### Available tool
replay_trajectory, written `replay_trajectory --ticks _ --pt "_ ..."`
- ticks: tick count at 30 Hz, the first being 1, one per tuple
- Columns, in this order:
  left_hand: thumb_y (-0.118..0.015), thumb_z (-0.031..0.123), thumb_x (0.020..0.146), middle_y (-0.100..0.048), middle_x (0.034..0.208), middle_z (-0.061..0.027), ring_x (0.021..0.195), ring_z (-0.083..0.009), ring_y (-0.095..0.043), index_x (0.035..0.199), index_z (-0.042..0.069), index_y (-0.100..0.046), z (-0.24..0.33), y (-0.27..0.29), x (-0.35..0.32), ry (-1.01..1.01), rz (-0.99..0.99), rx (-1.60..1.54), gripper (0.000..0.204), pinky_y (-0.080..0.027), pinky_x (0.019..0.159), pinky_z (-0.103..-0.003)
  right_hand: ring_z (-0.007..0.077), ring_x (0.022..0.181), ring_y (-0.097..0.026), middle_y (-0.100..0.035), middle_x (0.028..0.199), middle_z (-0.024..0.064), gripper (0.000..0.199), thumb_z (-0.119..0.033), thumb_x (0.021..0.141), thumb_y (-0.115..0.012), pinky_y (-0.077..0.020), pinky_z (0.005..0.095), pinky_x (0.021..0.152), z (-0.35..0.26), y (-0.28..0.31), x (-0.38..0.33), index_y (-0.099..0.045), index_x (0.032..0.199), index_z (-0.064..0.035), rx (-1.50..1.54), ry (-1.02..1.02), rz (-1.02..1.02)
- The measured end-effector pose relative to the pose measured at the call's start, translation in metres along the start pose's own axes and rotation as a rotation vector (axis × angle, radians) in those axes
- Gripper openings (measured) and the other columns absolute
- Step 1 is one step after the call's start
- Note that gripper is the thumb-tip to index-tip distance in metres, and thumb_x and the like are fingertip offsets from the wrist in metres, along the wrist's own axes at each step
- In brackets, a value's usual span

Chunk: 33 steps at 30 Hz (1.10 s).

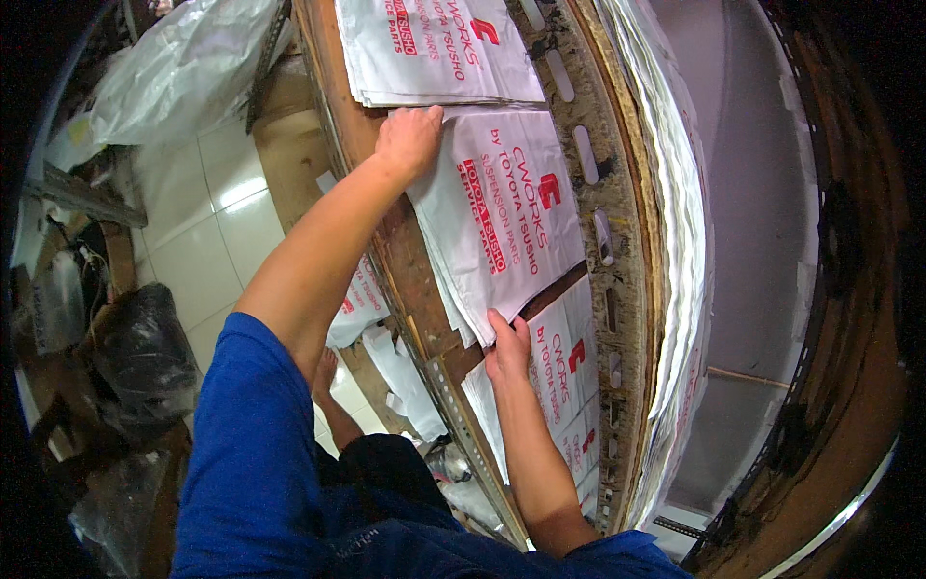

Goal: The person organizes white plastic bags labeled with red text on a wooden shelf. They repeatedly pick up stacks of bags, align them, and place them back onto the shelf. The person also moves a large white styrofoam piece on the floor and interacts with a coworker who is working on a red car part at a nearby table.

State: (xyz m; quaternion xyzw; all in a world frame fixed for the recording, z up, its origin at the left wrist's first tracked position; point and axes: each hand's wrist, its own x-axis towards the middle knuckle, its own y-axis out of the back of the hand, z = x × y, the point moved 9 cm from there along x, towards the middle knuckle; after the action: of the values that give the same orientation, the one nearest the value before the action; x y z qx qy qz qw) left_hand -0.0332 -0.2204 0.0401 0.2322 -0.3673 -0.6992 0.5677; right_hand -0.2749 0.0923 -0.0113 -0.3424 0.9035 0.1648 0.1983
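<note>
A stack of flat white plastic bags [449,207] with red printing lies on a wooden shelf board. My left hand [410,142] is closed at the stack's far left corner, its fingers curled over the edge. At the near end, my right hand [508,349] pinches the corner of the same bags, thumb on top. This near corner looks slightly raised, and the layers fan out at the left edge. How many bags lie between my fingers is hidden. Past my left hand sits another stack of printed bags [439,82]; beside my right hand lies a further stack [555,362].
Slotted metal strip [585,154] runs along the board's right side, with tall layered white sheets [675,193] beyond it. A perforated metal edge [468,434] borders the near left. Below left are floor tiles [198,256], clear plastic wrapping [183,82] and dark wrapped bundles [145,352].
</note>
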Motion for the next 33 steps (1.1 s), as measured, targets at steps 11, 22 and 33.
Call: replay_trajectory --ticks 11,22,33 --pt "-0.050 0.009 0.085 -0.055 0.104 -0.0188 0.097 -0.0334 -0.060 0.104 0.005 -0.051 0.015 -0.011 0.003 0.022 -0.041 0.108 0.019 -0.054 0.071 -0.043 0.0199 0.096 -0.057 -0.060 0.107 0.0098 0.042 -0.005 0.078 -0.069 -0.0453 0.0328 0.084 -0.018 -0.018 -0.017 -0.050 0.116 0.0027 -0.058 0.003 -0.086" --pt "-0.062 0.013 0.080 -0.053 0.116 -0.0175 0.110 -0.0352 -0.051 0.117 0.004 -0.050 0.005 0.048 -0.052 -0.218 0.377 -0.124 0.040 -0.043 0.091 -0.044 0.0353 0.116 -0.043 -0.043 0.125 0.0214 0.058 -0.016 0.075 -0.073 -0.0336 0.0456 0.100 -0.082 -0.045 -0.075 -0.045 0.123 0.0028 -0.952 0.868 0.130" --pt "-0.056 0.000 0.079 -0.058 0.094 -0.0201 0.088 -0.0376 -0.055 0.098 -0.001 -0.057 -0.082 0.021 -0.369 0.159 0.109 -0.398 0.020 -0.045 0.080 -0.042 0.0335 0.100 -0.051 -0.056 0.103 0.0160 0.027 -0.021 0.080 -0.067 -0.0400 0.0427 0.087 -0.060 -0.081 -0.045 -0.063 0.100 -0.0025 -0.995 0.906 -0.283"
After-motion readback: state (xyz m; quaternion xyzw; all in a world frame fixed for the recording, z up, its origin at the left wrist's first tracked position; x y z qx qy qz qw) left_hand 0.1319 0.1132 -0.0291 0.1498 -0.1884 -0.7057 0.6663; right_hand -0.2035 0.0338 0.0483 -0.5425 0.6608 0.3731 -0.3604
